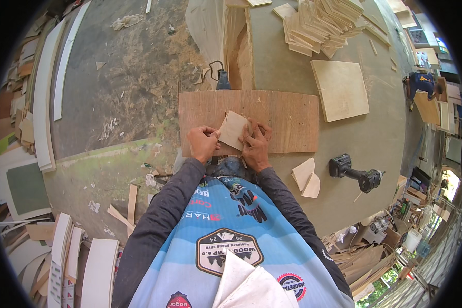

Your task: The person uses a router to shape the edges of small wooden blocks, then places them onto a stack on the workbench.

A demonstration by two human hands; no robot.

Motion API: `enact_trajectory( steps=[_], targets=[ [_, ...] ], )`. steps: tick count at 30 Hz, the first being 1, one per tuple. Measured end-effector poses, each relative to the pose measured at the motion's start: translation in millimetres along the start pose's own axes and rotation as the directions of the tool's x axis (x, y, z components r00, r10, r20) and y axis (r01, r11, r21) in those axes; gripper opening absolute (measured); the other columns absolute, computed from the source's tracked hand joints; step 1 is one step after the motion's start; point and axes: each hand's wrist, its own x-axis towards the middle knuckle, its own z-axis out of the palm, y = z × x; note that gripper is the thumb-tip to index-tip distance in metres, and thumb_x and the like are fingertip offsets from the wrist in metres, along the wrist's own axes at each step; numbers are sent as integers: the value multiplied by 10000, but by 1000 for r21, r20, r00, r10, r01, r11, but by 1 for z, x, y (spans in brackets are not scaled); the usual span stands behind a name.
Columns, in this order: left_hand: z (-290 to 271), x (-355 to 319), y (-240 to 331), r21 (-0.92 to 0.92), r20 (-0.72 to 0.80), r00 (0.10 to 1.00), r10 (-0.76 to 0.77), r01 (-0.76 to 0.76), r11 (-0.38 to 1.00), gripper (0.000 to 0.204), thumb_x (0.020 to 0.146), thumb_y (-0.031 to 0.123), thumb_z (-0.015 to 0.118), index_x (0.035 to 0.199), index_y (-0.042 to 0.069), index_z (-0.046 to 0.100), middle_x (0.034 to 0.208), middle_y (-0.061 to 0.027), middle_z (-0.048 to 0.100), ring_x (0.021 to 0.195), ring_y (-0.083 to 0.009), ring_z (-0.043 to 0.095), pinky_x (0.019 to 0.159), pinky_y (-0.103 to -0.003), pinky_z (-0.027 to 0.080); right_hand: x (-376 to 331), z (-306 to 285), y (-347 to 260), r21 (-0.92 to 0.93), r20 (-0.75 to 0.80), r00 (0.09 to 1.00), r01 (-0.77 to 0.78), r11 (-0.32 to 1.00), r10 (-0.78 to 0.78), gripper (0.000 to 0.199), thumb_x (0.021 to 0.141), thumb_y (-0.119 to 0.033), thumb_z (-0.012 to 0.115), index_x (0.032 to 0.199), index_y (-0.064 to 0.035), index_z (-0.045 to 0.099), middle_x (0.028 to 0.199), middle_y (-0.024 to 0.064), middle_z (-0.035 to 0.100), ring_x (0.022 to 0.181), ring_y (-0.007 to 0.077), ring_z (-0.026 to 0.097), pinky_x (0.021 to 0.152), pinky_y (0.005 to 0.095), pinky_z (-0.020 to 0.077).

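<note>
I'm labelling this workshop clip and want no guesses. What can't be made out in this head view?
- Underside of the small plywood piece: the left hand and right hand hold it against the brown board, face down.
- Power tool behind the board: only its top and cord show.
- Person in blue at the right rim: too small and bent by the fisheye.

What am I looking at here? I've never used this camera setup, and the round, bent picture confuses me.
It is one view from a fisheye camera worn on a person's head, looking down, so straight edges curve near the rim. The sleeved forearms coming in from below are the wearer's own. The left hand and right hand hold a small plywood piece between them, over a brown board on the workbench. Nearby lie a drill, two offcuts, a pale square panel and a stack of cut pieces.
</note>
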Motion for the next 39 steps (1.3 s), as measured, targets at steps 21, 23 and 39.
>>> enact_trajectory(
  steps=[21, 23, 39],
  targets=[
    [-2, 0, 5, 22, 15, 1000, 2, -2, 1000, 107, 906, 5, 755, 902, -97, 722, 695, -103, 695, 517, -159, 684, 451, -282, 555, -1, 2, -3, -8, -12, 1000, -18, 1000, 17, 392, 856, -114, 788, 1248, -106, 785, 1526, 70, 584, 1286, 343, 457, 1101, 477, 346],
    [-2, 1, 5, 38, 31, 1000, -6, 5, 999, 123, 916, 19, 755, 934, -96, 716, 714, -108, 701, 537, -164, 692, 464, -276, 563, -2, 2, -2, -8, -11, 1000, -24, 1000, 24, 391, 856, -116, 786, 1247, -109, 785, 1528, 68, 581, 1285, 342, 458, 1102, 479, 342],
    [-1, 2, 4, 7, 3, 1000, 7, -7, 1000, 90, 894, -7, 756, 882, -94, 734, 675, -97, 696, 502, -152, 679, 443, -281, 542, -2, 4, -2, -15, -25, 1000, -15, 1000, 15, 357, 858, -122, 784, 1214, -97, 798, 1525, 73, 584, 1283, 342, 458, 1106, 486, 332]
  ],
)
